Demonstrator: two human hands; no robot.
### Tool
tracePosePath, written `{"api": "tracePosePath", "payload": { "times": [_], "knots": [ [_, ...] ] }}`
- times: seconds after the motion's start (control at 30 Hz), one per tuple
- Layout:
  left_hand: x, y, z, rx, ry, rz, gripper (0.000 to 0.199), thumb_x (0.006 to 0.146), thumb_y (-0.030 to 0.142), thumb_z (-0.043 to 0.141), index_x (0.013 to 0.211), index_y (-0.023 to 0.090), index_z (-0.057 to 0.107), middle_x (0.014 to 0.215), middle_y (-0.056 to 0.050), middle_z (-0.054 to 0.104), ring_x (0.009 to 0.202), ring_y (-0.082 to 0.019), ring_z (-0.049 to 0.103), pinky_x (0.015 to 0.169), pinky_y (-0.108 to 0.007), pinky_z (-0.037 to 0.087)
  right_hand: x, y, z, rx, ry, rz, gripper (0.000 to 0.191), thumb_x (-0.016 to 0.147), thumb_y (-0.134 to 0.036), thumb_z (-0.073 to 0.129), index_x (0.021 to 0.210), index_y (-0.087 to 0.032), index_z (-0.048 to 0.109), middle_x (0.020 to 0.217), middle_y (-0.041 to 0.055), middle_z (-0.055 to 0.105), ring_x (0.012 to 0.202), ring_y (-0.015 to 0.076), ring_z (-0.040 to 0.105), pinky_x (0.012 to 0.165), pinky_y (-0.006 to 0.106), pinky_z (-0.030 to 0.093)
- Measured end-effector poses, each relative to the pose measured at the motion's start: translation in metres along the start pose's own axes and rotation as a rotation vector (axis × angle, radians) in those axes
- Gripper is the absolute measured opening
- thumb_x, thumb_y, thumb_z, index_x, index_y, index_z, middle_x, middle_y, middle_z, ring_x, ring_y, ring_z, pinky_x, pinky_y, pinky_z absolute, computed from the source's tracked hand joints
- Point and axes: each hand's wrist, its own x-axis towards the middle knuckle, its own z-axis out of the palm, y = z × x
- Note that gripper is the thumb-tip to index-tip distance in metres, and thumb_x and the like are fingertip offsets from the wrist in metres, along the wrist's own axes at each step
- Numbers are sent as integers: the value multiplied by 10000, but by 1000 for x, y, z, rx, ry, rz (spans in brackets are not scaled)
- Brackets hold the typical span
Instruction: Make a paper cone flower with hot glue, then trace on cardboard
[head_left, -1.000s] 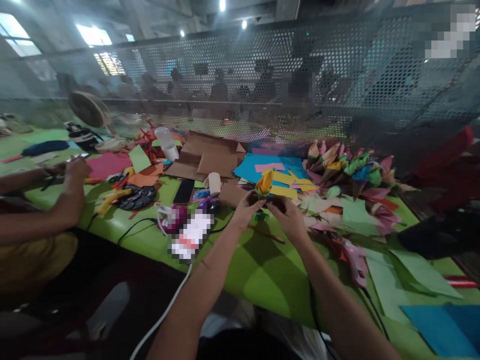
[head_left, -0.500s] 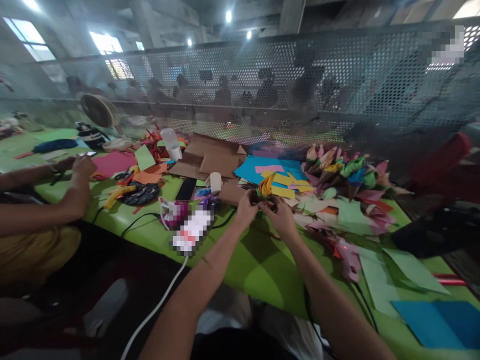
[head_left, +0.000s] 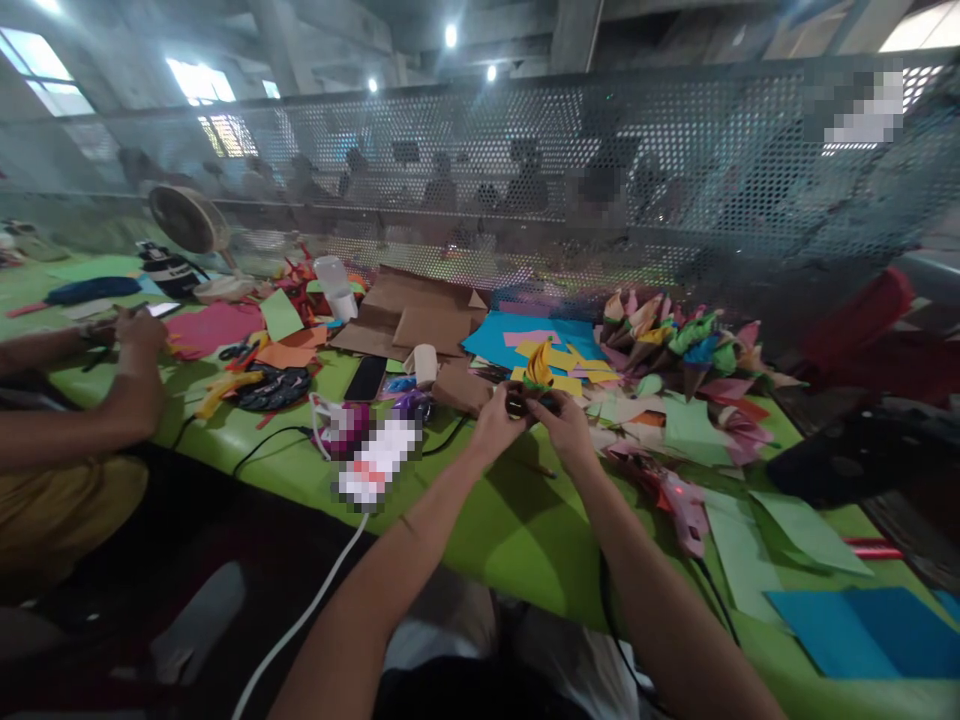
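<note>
My left hand (head_left: 501, 418) and my right hand (head_left: 564, 422) meet over the front of the green table. Between their closed fingers is a small paper craft piece with a yellow swirled top (head_left: 538, 364), a bit of green below it and a dark brown lower part, mostly covered by the fingers. The yellow tip points up. Beneath the hands a thin pencil-like stick (head_left: 538, 468) lies on the table. A pink glue gun (head_left: 684, 508) with a lit red light rests to the right of my right forearm.
Finished-looking colourful paper cones (head_left: 694, 340) are heaped at the back right. Yellow strips and a blue sheet (head_left: 487, 335) lie behind my hands, brown cardboard (head_left: 431, 325) beside them. A power strip (head_left: 379, 462) with cords sits left. Another person's hand (head_left: 139, 335) holds a phone far left.
The yellow-topped piece stands more upright and a little higher, and its dark brown lower part now shows between my fingers. The whole view has shifted slightly.
</note>
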Motion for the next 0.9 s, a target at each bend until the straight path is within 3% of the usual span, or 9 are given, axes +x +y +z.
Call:
{"api": "tracePosePath", "payload": {
  "times": [0.1,0.23,0.47,0.6,0.9],
  "knots": [
    [3,7,-7,-142,-68,-57,573,539,237,907,1045,166,647,983,-64,725,933,-182,662,826,-279,497,3,4,-1,63,-44,26,408,704,-576,699,867,-202,705,883,51,687,864,227,612,834,389,489],
    [2,17,-16,-305,-55,-136,485,659,448,842,1040,178,713,1038,-77,728,944,-175,652,808,-269,492,1,1,-2,134,-139,59,449,713,-614,703,895,-204,707,859,45,718,774,199,619,747,354,511],
    [3,18,-17,-455,-222,-267,601,615,707,774,824,146,726,779,-48,679,705,-137,579,657,-255,469,-7,-10,-3,352,-368,213,500,654,-610,797,974,-231,737,930,47,743,792,203,655,752,360,530],
    [1,18,-17,-450,-229,-280,530,624,637,812,777,141,705,687,-8,615,630,-110,532,617,-248,444,-9,-8,-2,360,-400,226,505,635,-615,816,938,-218,739,897,47,737,764,193,645,757,365,533],
    [-1,17,-17,-413,-198,-258,526,618,586,838,872,136,740,784,-35,672,655,-109,571,617,-237,444,-10,-10,-1,364,-386,204,455,624,-598,834,865,-228,728,825,11,707,716,163,616,743,347,534]
  ]
}}
